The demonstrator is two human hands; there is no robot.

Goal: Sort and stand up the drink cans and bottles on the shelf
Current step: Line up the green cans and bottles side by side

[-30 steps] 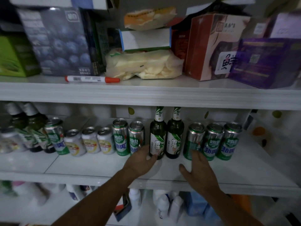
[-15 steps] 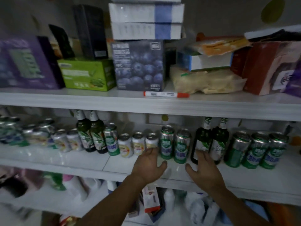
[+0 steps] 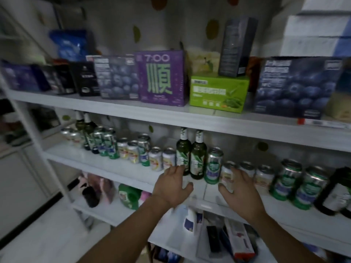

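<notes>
Pale can [image 3: 227, 175] half-hidden, right hand [image 3: 242, 194] gripping

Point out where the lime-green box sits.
Head view, upper shelf, right of centre: the lime-green box stands between the purple 7:00 box and a blueberry box.

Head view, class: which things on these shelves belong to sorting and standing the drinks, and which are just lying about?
Belongs to the job: green bottles; tall green can; short pale can, gripped by the right hand; left hand beside the bottles.
Just lying about: purple box; green box; blueberry box; marker.
</notes>
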